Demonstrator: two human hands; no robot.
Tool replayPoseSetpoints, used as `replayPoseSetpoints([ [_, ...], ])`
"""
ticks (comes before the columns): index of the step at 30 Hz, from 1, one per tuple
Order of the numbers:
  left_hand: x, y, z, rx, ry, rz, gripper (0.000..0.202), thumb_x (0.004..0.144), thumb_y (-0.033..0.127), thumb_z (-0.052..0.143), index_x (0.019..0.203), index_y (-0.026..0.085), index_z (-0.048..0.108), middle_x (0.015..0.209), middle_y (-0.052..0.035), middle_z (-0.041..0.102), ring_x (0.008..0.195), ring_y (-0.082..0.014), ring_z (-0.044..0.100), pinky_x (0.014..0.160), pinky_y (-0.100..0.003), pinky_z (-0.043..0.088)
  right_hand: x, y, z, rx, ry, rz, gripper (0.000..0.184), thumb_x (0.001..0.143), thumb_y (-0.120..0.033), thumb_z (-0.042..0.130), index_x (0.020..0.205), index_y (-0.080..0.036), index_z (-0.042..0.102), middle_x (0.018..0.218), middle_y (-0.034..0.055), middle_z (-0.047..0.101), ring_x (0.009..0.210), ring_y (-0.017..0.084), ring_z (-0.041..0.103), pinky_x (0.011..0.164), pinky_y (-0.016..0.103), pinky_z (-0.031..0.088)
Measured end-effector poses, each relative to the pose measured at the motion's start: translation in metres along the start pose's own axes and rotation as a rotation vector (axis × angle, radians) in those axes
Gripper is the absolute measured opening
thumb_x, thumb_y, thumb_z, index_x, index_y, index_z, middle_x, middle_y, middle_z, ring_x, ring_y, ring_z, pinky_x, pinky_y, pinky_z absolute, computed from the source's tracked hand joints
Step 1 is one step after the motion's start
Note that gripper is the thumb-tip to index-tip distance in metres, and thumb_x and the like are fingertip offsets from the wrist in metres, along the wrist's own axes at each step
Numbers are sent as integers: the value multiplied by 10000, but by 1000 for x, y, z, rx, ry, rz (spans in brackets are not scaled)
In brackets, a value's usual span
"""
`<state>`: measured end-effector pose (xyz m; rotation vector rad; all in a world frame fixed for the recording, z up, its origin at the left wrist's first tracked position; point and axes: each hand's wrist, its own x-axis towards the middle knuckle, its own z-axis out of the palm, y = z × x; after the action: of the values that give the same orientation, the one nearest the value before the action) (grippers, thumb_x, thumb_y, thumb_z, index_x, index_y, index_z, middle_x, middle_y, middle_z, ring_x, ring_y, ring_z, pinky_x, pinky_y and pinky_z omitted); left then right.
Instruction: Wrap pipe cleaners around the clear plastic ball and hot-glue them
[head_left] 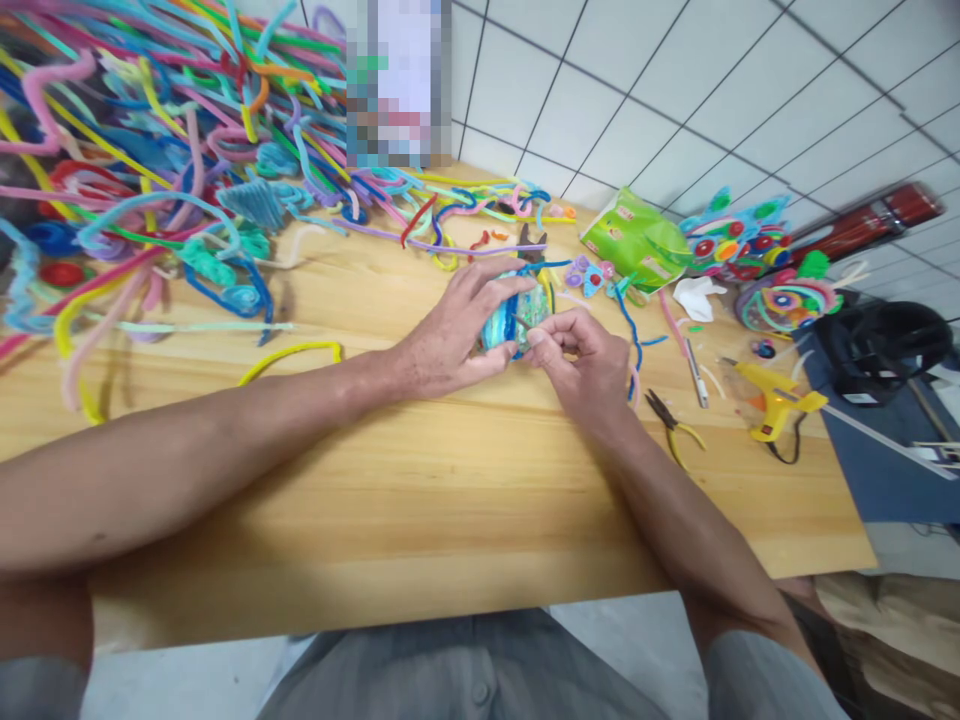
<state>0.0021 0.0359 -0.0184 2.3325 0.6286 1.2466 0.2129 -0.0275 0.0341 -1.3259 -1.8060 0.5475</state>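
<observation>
Over the middle of the wooden table (420, 480), my left hand (450, 335) grips a small roundish piece wrapped in blue and green pipe cleaners (531, 300), thumb on the near side and fingers over the far side. My right hand (585, 360) is closed in a pinch against the right side of this piece. A thin dark tip shows by its fingertips, too small to name. Just beyond the hands, dark-jawed pliers (531, 240) lie partly hidden behind the piece. A blue pipe cleaner (551, 265) passes along its far edge.
Tangled pipe cleaners (187, 150) cover the back left. To the right are a green packet (637, 240), colourful pipe-cleaner figures (739, 235), a white tissue (699, 298), a craft knife (696, 372), yellow-handled pliers (675, 428) and a yellow glue gun (776, 400). A tiled wall borders the far side.
</observation>
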Motion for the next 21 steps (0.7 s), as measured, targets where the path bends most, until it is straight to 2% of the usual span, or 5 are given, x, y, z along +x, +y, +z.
replayPoseSetpoints([
  [7,0,1,0,22,-17,-11,605,1054,637,593,1558,323,479,1686,-161,496,1609,-368,438,1327,-694,352,0,-1,0,9,6,-18,177,998,-381,694,873,-263,650,677,-36,683,570,135,642,550,268,483],
  [16,-3,-1,0,-12,36,71,607,1077,509,605,1589,262,394,1646,-202,512,1585,-371,481,1321,-650,389,0,3,1,-1,24,-35,194,990,-395,711,875,-251,654,671,-39,698,572,137,671,578,264,506],
  [21,-4,0,1,-8,49,74,518,1084,473,610,1518,267,416,1652,-213,505,1610,-360,459,1312,-655,408,-1,4,2,-6,15,-34,180,991,-392,689,881,-253,661,692,-30,719,599,140,692,592,267,527],
])
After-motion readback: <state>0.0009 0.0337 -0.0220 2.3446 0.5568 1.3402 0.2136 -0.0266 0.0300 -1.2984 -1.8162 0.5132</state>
